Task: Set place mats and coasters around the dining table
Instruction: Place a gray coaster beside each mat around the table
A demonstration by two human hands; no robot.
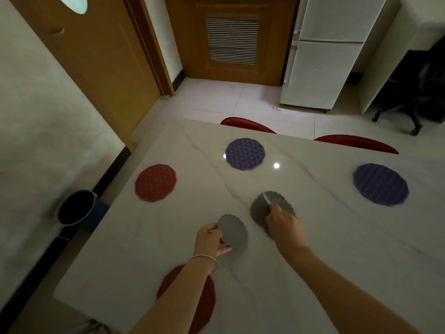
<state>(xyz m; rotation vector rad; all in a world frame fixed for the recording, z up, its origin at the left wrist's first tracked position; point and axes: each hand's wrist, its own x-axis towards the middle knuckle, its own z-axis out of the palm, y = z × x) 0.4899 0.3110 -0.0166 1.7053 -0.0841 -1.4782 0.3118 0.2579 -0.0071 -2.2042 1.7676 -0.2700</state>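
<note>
On the white marble table (325, 249) lie round mats: a red one (155, 182) at the left, a purple one (245, 154) at the far middle, a second purple one (380, 184) at the right, and another red one (207, 297) near me, partly under my left forearm. My left hand (210, 241) grips a small grey coaster (233, 231), held tilted above the table. My right hand (285, 225) rests on a stack of grey coasters (258, 209) in the middle, its fingers pinching the edge of the top one.
Two red chair backs (245, 124) (356, 142) stand at the table's far edge. A dark bucket (75, 209) sits on the floor left of the table. Beyond are a wooden door (96, 68), a white fridge (322, 63) and an office chair (407, 102).
</note>
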